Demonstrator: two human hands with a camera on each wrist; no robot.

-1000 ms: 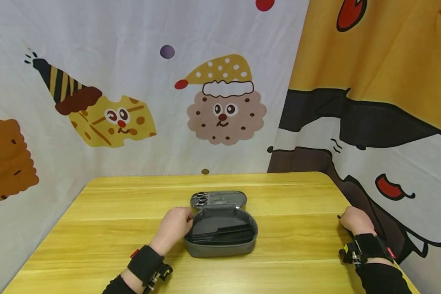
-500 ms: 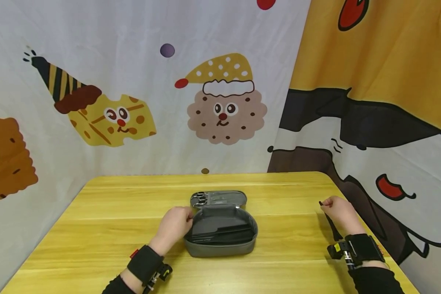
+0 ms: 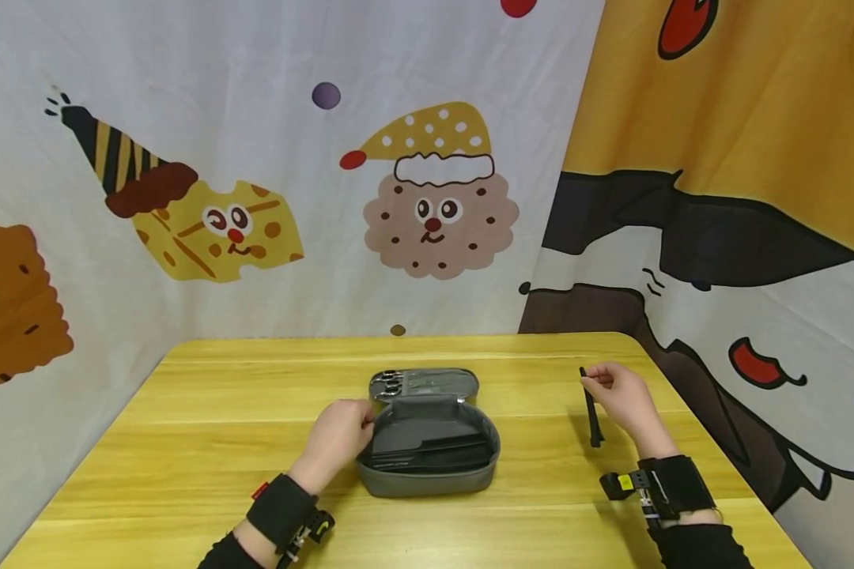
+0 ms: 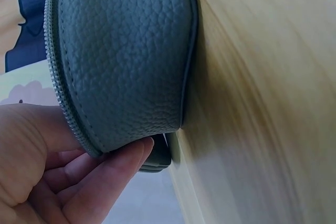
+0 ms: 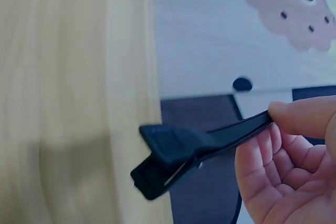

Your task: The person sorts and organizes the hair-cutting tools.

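Note:
A grey zip case (image 3: 430, 484) stands unzipped on the table with its lid folded back. At its left rim my left hand (image 3: 340, 436) pinches the edge; the left wrist view shows thumb and fingers on the zipper edge of the pebbled case wall (image 4: 123, 51). My right hand (image 3: 622, 393) is out to the right of the case. Between its thumb and fingers it pinches one end of a black hair clip (image 3: 592, 415), whose wider end hangs down. In the right wrist view the hair clip (image 5: 210, 142) shows its flared tabs pointing away from the fingers.
Scissors (image 3: 390, 385) sit in the lid's (image 3: 441, 383) clear pocket. Dark flat items (image 3: 434, 454) lie inside the case. The wooden table (image 3: 206, 442) ends at a cartoon-printed curtain (image 3: 256, 308) behind and to the right.
My right hand has lifted the hair clip off the table's right side and carried it left towards the case. The left hand and the case have stayed put.

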